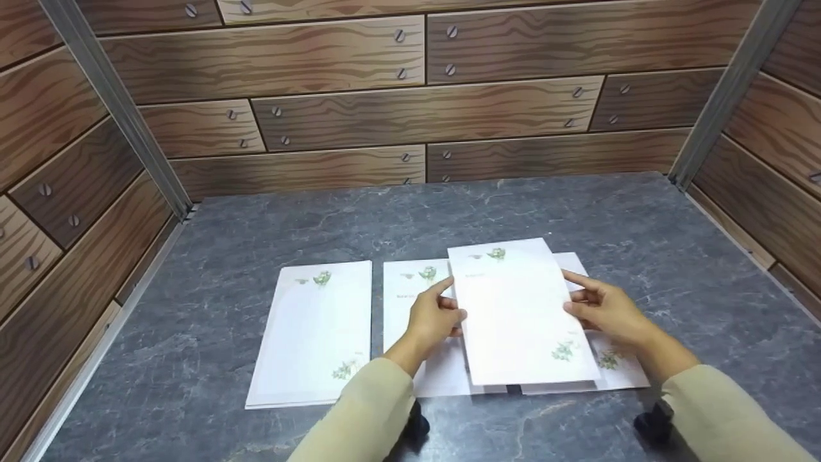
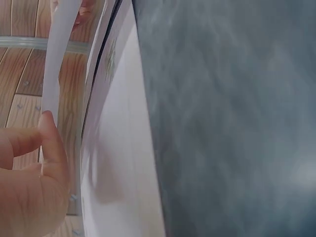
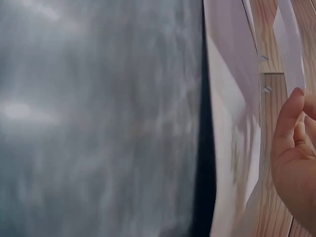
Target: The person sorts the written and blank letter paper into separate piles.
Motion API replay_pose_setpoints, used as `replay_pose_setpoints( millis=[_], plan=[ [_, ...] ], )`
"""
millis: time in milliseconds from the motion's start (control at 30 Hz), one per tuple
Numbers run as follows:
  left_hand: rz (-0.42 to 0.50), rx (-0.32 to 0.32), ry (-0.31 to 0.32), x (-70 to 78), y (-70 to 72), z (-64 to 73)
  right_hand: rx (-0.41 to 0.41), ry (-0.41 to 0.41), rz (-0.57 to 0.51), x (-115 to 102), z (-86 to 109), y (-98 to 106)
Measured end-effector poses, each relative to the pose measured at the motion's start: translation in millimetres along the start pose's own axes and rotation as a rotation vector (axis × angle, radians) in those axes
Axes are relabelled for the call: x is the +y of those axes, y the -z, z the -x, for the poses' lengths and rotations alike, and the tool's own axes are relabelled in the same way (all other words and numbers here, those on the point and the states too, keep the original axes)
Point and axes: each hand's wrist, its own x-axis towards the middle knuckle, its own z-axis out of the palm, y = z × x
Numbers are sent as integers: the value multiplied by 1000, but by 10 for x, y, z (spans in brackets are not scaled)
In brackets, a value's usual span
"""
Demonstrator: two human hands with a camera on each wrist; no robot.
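Observation:
A white sheet of paper [image 1: 523, 314] with green leafy prints at its top and lower right is raised over the table. My left hand [image 1: 433, 317] pinches its left edge, thumb on the near face; my right hand [image 1: 606, 311] grips the right edge the same way. Beneath it, partly hidden, lie a middle stack of matching sheets [image 1: 399, 279] and a right-hand stack [image 1: 628, 375]. The left wrist view shows the held sheet [image 2: 53, 84] edge-on, standing off the papers below. In the right wrist view, thumb and fingers pinch the sheet's edge [image 3: 291, 49].
Another stack of similar printed sheets [image 1: 308, 333] lies to the left, beside the middle one. All rest on a dark grey marbled table [image 1: 288, 224]. Wood-patterned walls [image 1: 333, 119] with metal corner posts [image 1: 122, 109] enclose the back and sides.

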Motion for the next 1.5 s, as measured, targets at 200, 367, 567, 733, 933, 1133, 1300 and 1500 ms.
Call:
replay_pose_setpoints(
  millis=[200, 367, 567, 733, 933, 1133, 1300, 1500],
  plan=[
    [-4, 9, 19, 14, -143, -18, -8, -19, 11, 49, 45, 124],
    [2, 4, 28, 6, -233, -15, -15, -27, 25, 82, 64, 213],
    [-3, 1, 31, 12, -342, -22, -36, -56, 3, 129, 77, 316],
    [-33, 0, 39, 28, -440, -24, -41, -86, 5, 160, 106, 393],
    [-42, 5, 55, 14, -530, -31, -45, -129, 31, 161, 135, 454],
    [-66, 18, 62, 22, -588, -36, -45, -126, 17, 187, 151, 492],
    [-94, 21, 59, 32, -614, -43, -52, -125, 5, 213, 151, 515],
    [-130, 12, 44, 36, -616, -39, -38, -138, 15, 240, 136, 518]
  ],
)
